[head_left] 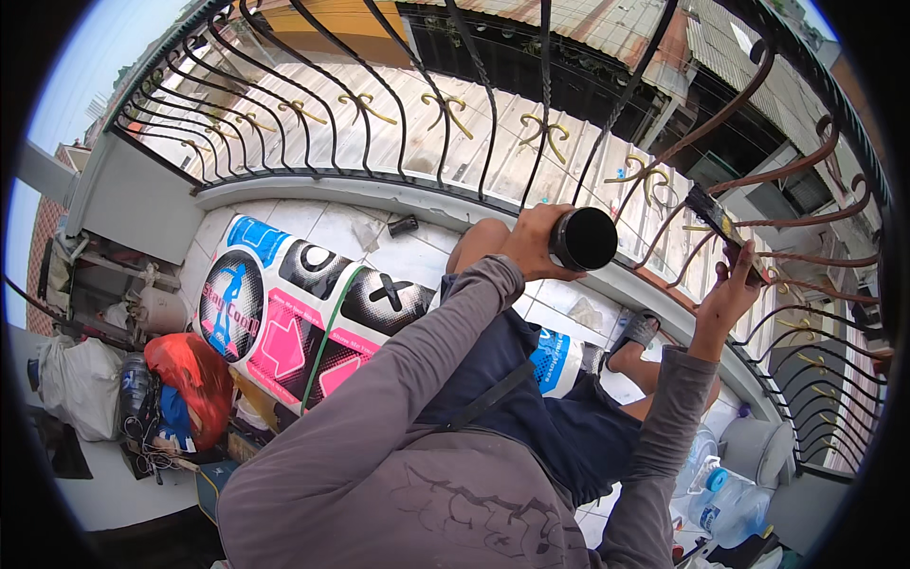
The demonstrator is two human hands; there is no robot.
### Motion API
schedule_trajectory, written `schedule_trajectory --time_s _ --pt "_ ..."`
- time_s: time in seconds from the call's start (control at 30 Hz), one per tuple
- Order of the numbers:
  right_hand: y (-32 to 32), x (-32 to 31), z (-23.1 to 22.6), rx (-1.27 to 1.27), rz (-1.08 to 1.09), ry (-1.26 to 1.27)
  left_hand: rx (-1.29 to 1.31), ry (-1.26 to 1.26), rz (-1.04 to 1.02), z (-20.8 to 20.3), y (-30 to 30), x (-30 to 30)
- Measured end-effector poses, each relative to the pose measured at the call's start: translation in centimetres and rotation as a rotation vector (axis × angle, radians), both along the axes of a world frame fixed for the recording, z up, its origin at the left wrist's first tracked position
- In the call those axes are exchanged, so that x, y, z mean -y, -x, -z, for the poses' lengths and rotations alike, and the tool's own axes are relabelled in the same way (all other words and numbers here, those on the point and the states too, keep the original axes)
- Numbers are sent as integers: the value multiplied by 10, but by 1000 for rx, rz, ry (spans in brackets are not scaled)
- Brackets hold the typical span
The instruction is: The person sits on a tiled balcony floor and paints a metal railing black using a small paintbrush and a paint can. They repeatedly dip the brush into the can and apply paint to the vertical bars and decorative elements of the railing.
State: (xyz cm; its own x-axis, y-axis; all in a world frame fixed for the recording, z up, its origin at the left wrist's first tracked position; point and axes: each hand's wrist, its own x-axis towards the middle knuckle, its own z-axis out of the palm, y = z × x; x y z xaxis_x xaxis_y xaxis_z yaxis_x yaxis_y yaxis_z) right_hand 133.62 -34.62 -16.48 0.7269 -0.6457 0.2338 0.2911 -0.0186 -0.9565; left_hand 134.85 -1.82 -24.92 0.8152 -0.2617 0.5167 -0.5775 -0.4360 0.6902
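My left hand (534, 245) is closed around a round black paint can (582, 239), whose dark mouth faces up toward me. In my right hand (726, 296) is a paintbrush (713, 212), its wide head coated black and pointing up and to the left. The brush lies across the view of the scrolled railing bars; whether it touches one cannot be told. Around it, the curved bars (806, 169) are rusty brown, while those to the left (488, 114) are black with gold-coloured ornaments (542, 138).
Beneath me is a rolled mat (355, 322) printed in pink, blue and black. A small black cylinder (403, 227) lies on the white tiles. Bags, including a red one (194, 389), crowd the left; large water bottles (735, 507) lie at lower right. Roofs spread beyond the railing.
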Motion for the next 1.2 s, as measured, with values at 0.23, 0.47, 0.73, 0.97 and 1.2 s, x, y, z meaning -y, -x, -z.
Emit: schedule_trajectory --time_s 0.23,0.47,0.73,0.97,1.2 --pt "20 -20 3 105 -159 -231 -164 -12 14 -2 0 13" --pt "23 -38 25 40 -394 -65 -205 -158 23 -3 -1 21" --pt "30 -44 8 89 -483 353 -27 -101 39 23 -15 33" --pt "24 -50 14 164 -456 832 -175 -105 59 19 -16 42" --pt "20 -64 32 81 -451 986 -98 -88 80 33 -22 51"
